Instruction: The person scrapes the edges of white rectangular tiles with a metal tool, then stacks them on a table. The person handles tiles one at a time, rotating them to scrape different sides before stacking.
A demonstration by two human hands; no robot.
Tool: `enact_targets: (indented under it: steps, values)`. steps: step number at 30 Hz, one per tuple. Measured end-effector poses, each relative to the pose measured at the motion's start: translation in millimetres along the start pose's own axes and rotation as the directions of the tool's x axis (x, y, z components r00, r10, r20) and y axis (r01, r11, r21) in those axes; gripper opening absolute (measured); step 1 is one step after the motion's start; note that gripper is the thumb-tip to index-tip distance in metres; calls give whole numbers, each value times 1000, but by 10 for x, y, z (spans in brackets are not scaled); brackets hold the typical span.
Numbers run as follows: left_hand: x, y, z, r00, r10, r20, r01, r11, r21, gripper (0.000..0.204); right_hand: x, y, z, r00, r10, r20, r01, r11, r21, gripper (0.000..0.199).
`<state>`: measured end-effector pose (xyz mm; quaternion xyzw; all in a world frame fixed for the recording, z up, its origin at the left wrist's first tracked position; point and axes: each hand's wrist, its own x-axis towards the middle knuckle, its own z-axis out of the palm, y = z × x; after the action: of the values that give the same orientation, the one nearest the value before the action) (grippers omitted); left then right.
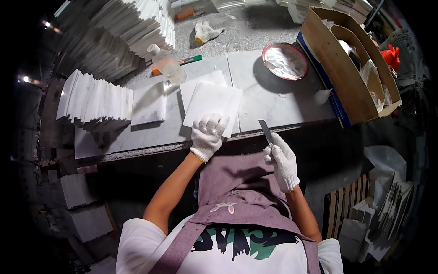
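Note:
My left hand (pixel 208 136), in a white knit glove, has its fingers curled on the near edge of a square white tile (pixel 214 102). That tile lies partly over another white tile (pixel 189 90) on the bench. My right hand (pixel 284 162), gloved alike, is closed around a flat grey metal blade like a scraper (pixel 265 131), tip pointing up and left, just off the bench's front edge. Beyond it sits a red-rimmed bowl (pixel 305 75) of white paste. A clear plastic bottle (pixel 168 65) with a white cap stands left of the tiles.
Upright rows of white tiles (pixel 98 98) line the left, beside a flat tile stack (pixel 149 104). A cardboard box (pixel 326 43) stands at the right, with a small white squeeze bulb (pixel 322 96) by it. A spare glove (pixel 207 32) and a green-ended tool (pixel 190 60) lie farther back.

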<state>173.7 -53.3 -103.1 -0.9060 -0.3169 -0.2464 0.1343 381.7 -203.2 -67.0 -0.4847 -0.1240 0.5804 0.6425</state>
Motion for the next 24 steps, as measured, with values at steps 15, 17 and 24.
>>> enact_targets:
  steps: [15,17,24]
  values:
    - [342,453,-949,749,-459,478,662,549,-510,46,-14,7,410,984,-105,147,139,960,-242,43]
    - [262,562,-797,696,-419,583,718,425,-551,38,-40,-19,482,964,-114,238,194,917,-347,46]
    - [242,569,-831,601,-314,735,798,184,-574,18,-103,-72,531,961,27,274,114,868,-483,54]
